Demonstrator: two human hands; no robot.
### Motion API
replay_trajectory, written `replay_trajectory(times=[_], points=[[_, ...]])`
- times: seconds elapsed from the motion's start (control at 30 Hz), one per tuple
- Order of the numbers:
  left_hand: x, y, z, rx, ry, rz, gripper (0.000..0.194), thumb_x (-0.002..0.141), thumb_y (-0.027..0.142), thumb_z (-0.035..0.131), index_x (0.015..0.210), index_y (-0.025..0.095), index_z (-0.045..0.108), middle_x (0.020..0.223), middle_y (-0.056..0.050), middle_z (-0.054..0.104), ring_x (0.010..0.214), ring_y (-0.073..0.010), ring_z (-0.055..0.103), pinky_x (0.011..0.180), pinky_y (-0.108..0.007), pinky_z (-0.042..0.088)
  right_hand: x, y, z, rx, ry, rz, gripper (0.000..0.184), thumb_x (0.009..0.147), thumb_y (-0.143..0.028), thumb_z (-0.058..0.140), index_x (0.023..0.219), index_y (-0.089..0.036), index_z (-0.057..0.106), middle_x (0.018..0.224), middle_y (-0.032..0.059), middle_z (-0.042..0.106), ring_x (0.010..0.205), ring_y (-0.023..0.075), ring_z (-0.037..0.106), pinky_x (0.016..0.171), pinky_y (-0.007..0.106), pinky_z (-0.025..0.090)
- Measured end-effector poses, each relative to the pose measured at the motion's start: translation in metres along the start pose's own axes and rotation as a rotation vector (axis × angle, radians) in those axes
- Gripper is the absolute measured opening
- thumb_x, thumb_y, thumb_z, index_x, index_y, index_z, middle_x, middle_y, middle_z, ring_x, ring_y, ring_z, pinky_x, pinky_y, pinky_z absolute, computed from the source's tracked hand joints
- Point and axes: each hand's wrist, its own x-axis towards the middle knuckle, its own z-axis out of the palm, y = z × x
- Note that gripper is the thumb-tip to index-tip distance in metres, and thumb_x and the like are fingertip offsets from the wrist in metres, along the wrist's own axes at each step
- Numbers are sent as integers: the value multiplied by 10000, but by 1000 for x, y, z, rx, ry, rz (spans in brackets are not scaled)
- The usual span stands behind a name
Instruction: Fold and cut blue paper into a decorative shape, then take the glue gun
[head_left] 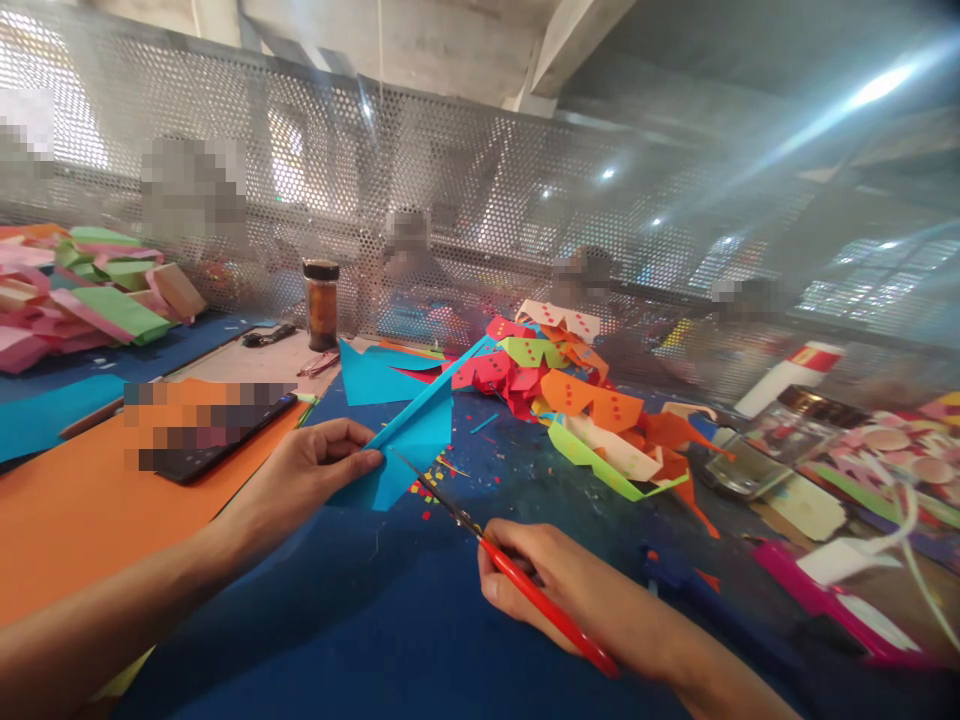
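Note:
My left hand pinches a folded piece of blue paper between thumb and fingers, holding it above the dark blue table. My right hand is wrapped round red-handled scissors. Their slim blades point up and left, with the tip at the lower part of the paper; whether they touch it I cannot tell. Tiny coloured paper scraps lie under the blades. Behind the held paper lies another cut blue sheet.
Folded paper shapes with red dots are heaped at the back right. At left, a phone rests on orange paper. A lidded jar of brown liquid stands before the perforated metal screen. Clear jar and pink device sit right.

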Motion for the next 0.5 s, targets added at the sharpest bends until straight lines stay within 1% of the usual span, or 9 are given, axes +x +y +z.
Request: replay_trajectory(times=[0.17, 0.3, 0.5], points=[[-2, 3, 1, 8, 12, 14, 286, 723, 437, 762, 839, 194, 666, 675, -1, 713, 531, -129, 609, 487, -215, 468, 0, -2, -1, -37, -2, -2, 169, 903, -255, 537, 768, -166, 488, 660, -51, 452, 578, 70, 354, 514, 206, 296], [-3, 3, 1, 13, 9, 31, 297, 720, 456, 756, 840, 195, 679, 685, -13, 726, 542, -140, 622, 484, -220, 476, 1, -4, 0, -52, 9, 2, 173, 899, -250, 537, 758, -171, 473, 653, -54, 444, 573, 70, 355, 510, 210, 292], [-2, 4, 1, 7, 8, 20, 325, 713, 471, 756, 845, 185, 678, 692, -18, 729, 539, -138, 623, 484, -221, 482, 1, -4, 0, -38, 13, 17, 176, 887, -244, 549, 749, -173, 465, 647, -57, 431, 574, 73, 344, 503, 220, 280]])
